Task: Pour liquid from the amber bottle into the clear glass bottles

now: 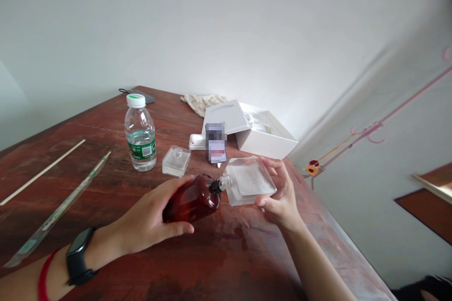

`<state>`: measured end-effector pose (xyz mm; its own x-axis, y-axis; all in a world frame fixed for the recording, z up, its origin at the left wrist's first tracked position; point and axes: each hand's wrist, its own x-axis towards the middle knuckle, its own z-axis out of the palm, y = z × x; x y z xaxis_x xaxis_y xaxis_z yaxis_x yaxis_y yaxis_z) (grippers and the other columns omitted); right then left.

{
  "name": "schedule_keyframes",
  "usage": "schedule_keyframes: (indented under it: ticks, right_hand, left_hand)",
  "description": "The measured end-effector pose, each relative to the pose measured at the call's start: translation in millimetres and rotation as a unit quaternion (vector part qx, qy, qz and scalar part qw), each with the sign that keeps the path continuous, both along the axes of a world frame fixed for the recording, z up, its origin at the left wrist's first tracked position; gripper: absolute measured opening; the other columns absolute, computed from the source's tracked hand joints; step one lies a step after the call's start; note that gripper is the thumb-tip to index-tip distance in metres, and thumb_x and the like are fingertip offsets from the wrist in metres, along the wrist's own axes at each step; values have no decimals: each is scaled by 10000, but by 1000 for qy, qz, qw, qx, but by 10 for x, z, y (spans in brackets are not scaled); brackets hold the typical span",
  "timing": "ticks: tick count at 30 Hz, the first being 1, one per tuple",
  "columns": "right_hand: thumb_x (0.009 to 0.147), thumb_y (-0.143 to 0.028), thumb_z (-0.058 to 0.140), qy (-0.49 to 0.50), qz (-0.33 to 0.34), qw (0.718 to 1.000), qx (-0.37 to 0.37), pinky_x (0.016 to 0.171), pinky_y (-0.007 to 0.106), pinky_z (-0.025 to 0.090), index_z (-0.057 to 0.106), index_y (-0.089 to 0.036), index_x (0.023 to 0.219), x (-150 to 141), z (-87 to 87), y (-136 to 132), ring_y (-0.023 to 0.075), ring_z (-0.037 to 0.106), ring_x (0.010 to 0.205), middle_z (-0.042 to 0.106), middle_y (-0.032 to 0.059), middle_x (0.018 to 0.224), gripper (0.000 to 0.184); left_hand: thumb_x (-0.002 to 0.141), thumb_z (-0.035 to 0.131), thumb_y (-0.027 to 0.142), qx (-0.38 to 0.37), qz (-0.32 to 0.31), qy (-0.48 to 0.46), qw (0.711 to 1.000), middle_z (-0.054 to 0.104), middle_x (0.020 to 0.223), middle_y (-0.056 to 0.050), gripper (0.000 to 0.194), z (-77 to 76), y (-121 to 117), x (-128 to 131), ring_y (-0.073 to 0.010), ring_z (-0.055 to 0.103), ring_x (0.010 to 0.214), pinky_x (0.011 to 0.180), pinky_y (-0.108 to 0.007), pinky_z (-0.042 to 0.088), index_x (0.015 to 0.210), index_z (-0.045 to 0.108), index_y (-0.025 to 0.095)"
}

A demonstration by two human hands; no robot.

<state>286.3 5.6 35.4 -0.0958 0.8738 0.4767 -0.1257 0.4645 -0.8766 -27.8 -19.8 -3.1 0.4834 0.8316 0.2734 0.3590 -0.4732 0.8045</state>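
The amber bottle (197,202) is being gripped around its body by the left hand (150,214), with the thumb along the near side, while the clear square bottle (249,178) is being pinched near its base, between thumb and fingers, by the right hand (282,202). Both bottles are being held tilted over the table (219,268), their necks being brought mouth to mouth in front of the phone (216,143). Whether the rims are touching is not being shown clearly, nor is the direction of any flow. For good control, the black threaded neck (214,186) is best being lined up with the clear neck (225,181), and any tilt is best being changed slowly, since drips are likely being invited by a gap. The right-hand grip is being judged the less secure, as smooth walls are being held far from the mouth; the small clear block (176,161) and water bottle (141,124) are being given room by both hands.
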Motion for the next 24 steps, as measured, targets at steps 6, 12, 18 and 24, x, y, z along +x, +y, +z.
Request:
schedule_keyframes:
  ticks: [6,12,18,24]
  right_hand:
    - [599,-480,1046,14,8,1000,16,906,441,641,655,-311,1194,0,-5,6,322,765,1129,800,88,1230,732]
    - [606,-449,1050,18,15,1000,21,892,421,639,676,-318,1203,10,-14,10,313,769,1116,802,77,1227,717]
    - [613,-436,1052,22,19,999,27,867,368,627,689,-318,1215,19,-18,10,280,766,1100,800,65,1213,713]
    - [619,-437,1050,17,18,999,33,867,380,625,680,-317,1233,24,-25,1,290,760,1116,793,78,1241,727]
  left_hand:
    - [906,818,562,2,-2,2,1000,588,1569,-135,855,-13,4,7,-352,633,1383,1173,-510,519,1601,397,296]
    - [905,821,557,1,0,2,1000,595,1564,-128,859,-7,0,8,-353,637,1377,1169,-514,521,1606,389,310]
    - [896,824,563,3,2,5,1000,604,1554,-131,871,-12,4,5,-362,639,1373,1165,-512,522,1610,398,303]
    - [904,819,561,5,2,7,1000,599,1556,-128,856,2,-4,8,-351,646,1364,1157,-500,529,1602,394,307]
